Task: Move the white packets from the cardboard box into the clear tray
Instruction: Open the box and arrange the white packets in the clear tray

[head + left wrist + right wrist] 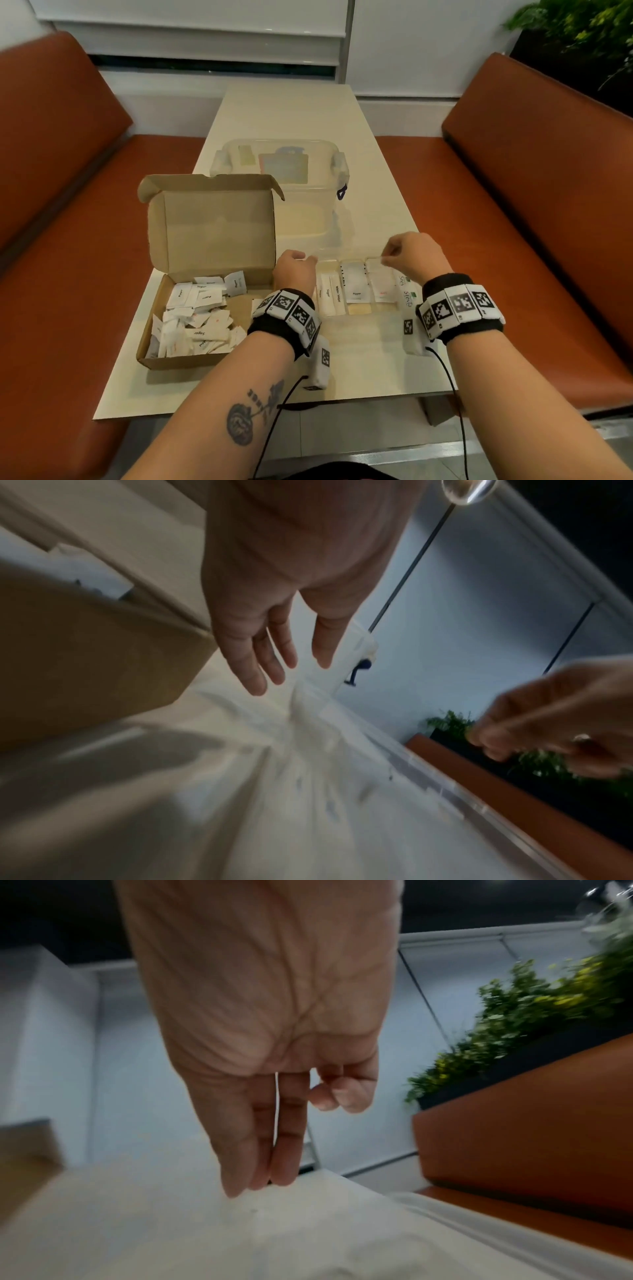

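The open cardboard box [144,356] sits at the table's left front with several white packets [191,318] heaped inside. Right of it lies the clear tray [359,318], whose compartments hold sugar sticks [330,296], a pepper packet [356,286], another white packet [380,284] and Stevia sticks [406,294]. My left hand [294,265] [291,674] hovers at the tray's far left corner, fingers straight and empty. My right hand [385,261] [257,1185] has thumb, index and middle tips bunched at the far edge of the third compartment's packet. Whether they pinch it is unclear.
A clear lidded storage bin [281,171] stands just behind the box and tray. Orange benches [531,205] flank the table on both sides. A plant [582,27] is at the far right. Cables hang from both wristbands over the table's front edge.
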Action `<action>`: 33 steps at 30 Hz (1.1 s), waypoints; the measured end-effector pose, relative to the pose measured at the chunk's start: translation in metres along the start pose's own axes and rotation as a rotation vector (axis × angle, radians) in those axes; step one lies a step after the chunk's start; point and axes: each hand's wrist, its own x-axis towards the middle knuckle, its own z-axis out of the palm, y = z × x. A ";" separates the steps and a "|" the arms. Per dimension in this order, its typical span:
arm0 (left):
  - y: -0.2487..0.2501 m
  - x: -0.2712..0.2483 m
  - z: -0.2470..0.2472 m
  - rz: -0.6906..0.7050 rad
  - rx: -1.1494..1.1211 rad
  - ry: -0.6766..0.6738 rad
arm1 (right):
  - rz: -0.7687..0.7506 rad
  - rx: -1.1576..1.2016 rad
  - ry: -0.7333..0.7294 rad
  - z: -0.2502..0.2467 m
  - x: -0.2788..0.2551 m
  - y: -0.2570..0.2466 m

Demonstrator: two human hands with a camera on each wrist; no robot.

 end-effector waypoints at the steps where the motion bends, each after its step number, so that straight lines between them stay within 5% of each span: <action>1: 0.003 0.000 -0.005 0.015 -0.026 0.001 | -0.025 0.033 0.021 -0.001 0.000 -0.015; 8: 0.024 0.014 -0.066 0.064 -0.199 0.079 | -0.188 0.242 -0.056 0.039 -0.019 -0.115; 18: -0.025 0.039 -0.176 -0.177 0.306 0.467 | -0.326 -0.064 -0.421 0.120 -0.037 -0.214; 24: -0.054 0.052 -0.200 -0.309 0.385 0.399 | -0.239 -0.120 -0.523 0.150 -0.039 -0.227; 33: -0.058 0.056 -0.195 -0.285 0.424 0.337 | -0.161 -0.011 -0.623 0.159 -0.036 -0.234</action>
